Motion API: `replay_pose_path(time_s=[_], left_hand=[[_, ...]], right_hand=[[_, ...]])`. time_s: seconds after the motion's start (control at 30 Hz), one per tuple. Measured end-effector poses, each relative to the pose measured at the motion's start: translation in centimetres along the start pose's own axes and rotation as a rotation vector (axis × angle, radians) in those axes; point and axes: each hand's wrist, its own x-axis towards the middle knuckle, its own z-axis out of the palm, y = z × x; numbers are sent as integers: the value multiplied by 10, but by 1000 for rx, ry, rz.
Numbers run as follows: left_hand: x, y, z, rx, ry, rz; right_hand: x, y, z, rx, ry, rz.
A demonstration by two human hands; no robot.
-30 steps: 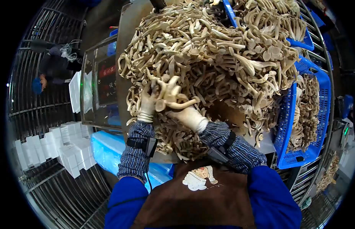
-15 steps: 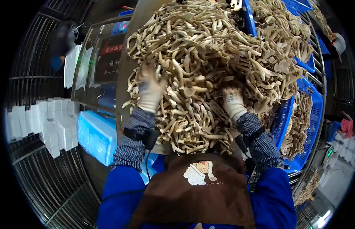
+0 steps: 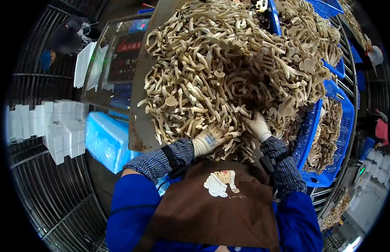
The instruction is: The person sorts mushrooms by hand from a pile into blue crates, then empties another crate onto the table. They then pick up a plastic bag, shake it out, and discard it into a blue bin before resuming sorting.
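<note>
A large heap of long-stemmed, pale brown mushrooms (image 3: pixel 203 63) covers the worktable (image 3: pixel 138 122) before me. My left hand (image 3: pixel 208 140), in a whitish work glove, lies across the heap's near edge with its fingers stretched over stems. Just to its right, my right hand (image 3: pixel 258 127) wears a similar glove and reaches into the mushrooms at the edge of a dark hollow. Its visible fingers point forward and left, apart from each other; their tips are partly hidden among the stems. Neither hand visibly grips a mushroom.
Blue plastic crates (image 3: pixel 348 126) holding mushrooms stand along a metal roller rack at right. White foam boxes (image 3: pixel 62 130) are stacked at left, near a blue plastic-wrapped bundle (image 3: pixel 107 140). A framed sign panel (image 3: pixel 125 59) stands beyond the table's left edge. Other people are at the far sides.
My left hand has swept from the heap's left side toward me and rightward, close to my right hand. Mushrooms there have shifted, baring more tabletop at left. My right hand has drawn slightly nearer.
</note>
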Motion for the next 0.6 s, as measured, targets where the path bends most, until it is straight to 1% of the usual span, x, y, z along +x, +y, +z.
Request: replay_pose_path(time_s=[0.03, 0.1, 0.13, 0.17, 0.2, 0.23, 0.27, 0.3, 0.33, 0.37, 0.4, 0.43, 0.47, 0.5, 0.53, 0.6], left_hand=[[2, 1, -13, -73, -25, 8], [8, -7, -31, -143, -279, -224], [2, -18, -44, -84, 147, -229], [-2, -32, -57, -131, 244, -479], [-4, -48, -69, -177, 342, -728], [-10, -73, -63, -80, 550, -894], [-19, -94, -67, -19, 552, -1042], [-29, -110, -42, -507, 730, -1224], [-29, -110, -42, -510, 632, -1268], [-26, -107, -39, -456, 487, -1322], [-22, -103, -38, -400, 335, -1362], [-21, -102, -36, -514, 594, -1035], [-21, -101, -33, -521, 636, -1001], [-21, -98, -35, -531, 675, -967], [-20, -100, -35, -544, 710, -927], [-25, -99, -40, -544, 690, -907]], right_hand=[[3, -3, 2, 5, 1, -2], [12, -14, 7, -23, -220, -95], [18, -26, 11, -195, -238, -35], [38, -20, 23, -131, -300, -23], [56, -19, 27, -8, -425, 4], [67, -21, 30, 118, -551, 32], [67, -29, 26, 380, -696, 182], [65, -34, 29, 440, -712, 3], [64, -35, 33, 508, -724, -173], [61, -38, 42, 175, -578, -637], [58, -38, 54, -156, -242, -1026], [52, -47, 58, -53, -233, -985], [46, -56, 62, 52, -222, -948], [37, -65, 57, 381, -425, -719], [28, -73, 51, 727, -549, -456], [24, -74, 42, 67, -89, -1088]])
